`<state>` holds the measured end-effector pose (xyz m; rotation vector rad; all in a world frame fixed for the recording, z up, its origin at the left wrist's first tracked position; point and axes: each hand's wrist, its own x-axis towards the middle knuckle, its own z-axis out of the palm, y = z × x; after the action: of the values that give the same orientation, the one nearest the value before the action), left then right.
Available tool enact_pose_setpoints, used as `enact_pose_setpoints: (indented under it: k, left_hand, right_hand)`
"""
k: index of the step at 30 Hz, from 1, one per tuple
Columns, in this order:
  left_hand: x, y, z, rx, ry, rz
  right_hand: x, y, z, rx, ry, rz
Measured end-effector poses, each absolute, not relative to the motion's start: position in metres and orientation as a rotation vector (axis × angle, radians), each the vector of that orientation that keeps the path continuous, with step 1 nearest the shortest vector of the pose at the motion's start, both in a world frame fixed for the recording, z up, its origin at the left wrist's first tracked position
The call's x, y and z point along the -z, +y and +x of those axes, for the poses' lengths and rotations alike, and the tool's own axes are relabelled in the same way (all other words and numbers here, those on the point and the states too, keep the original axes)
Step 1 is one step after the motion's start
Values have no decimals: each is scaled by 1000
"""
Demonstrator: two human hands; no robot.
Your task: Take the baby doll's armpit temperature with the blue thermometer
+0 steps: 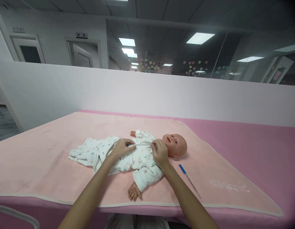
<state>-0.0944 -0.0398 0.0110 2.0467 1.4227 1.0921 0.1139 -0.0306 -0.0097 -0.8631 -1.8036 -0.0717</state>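
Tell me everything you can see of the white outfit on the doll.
The white outfit looks like soft cloth, printed with small pictures and spots, some green. It is on the doll, which lies on its back on the peach blanket. Long sleeves reach the wrists; the lower part spreads out, creased. The left hand and right hand pinch a pale edge at its front, drawn nearly straight between them.

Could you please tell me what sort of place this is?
Probably a childcare training room, though no readable sign confirms it. A baby doll in patterned clothes lies on a pink blanket, and heart-shaped decorations show above the white partition.
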Motion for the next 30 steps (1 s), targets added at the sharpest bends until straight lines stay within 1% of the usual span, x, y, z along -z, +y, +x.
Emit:
enact_pose_setpoints:
  k: [12, 23, 30]
  left_hand:
    - [-11, -41, -89, -1107, 1612, 2138]
    - [-11, -44, -89, -1133, 1517, 2177]
    - [-10, -41, -90, -1128, 1470, 2094]
  right_hand:
    - [11, -30, 114, 106, -1794, -857]
    - [9, -30, 115, 71, -1751, -844]
    - [10, -29, 114, 141, -1765, -833]
